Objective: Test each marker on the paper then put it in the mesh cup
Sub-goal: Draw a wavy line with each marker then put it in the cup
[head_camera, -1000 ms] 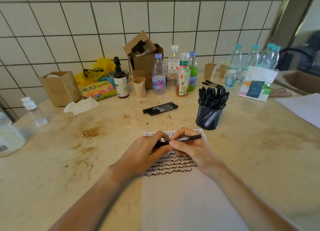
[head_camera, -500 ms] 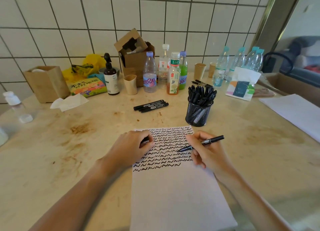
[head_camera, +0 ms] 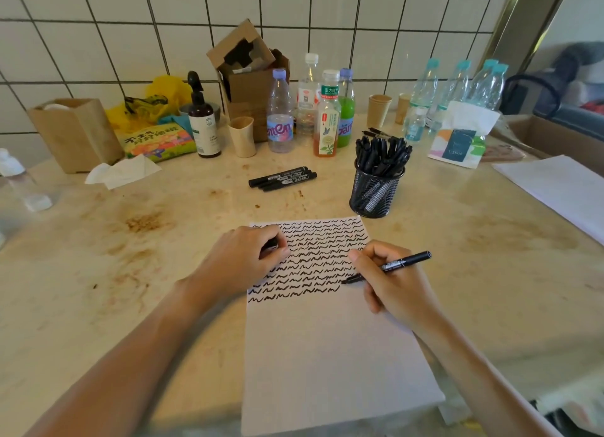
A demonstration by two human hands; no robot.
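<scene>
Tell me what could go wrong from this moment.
1. The mesh cup already looks crowded with markers, so pushing in one more may tip it or knock some out.
2. The left hand holds a small black thing, probably the cap; if dropped, it may roll off.
3. The right hand rests beside fresh squiggles on the paper and may smear them.

A tissue pack reads "TISSUE"; a tea bottle label reads "东方树叶".

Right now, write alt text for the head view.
The right hand holds a black marker with its tip on squiggle-covered paper; the left hand grips its cap. Behind stand a marker-filled mesh cup and loose markers.
</scene>
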